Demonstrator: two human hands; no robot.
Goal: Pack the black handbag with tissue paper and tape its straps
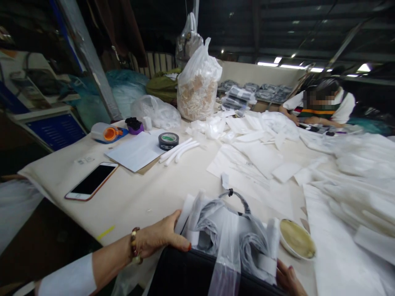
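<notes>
A black bag (pixel 182 269) stands at the table's near edge, its top toward me. Grey handles (pixel 206 230) wrapped in clear plastic rise from it, with white padding (pixel 271 238) at both ends. A strip of clear film (pixel 228 246) runs down over the front. My left hand (pixel 162 236) grips the bag's left top corner, thumb over the front edge and the other fingers partly hidden behind the padding. At the right side, my right hand (pixel 288 279) presses its fingers against the bag; much of that hand is cut off or hidden.
A shallow dish of yellowish stuff (pixel 298 238) sits right of the bag. Left lie a phone (pixel 91 181), white sheets (pixel 135 152), black tape (pixel 168 140) and white tubes (pixel 180 151). White wrapping (pixel 364 164) covers the right. Across the table a person (pixel 324 102) works.
</notes>
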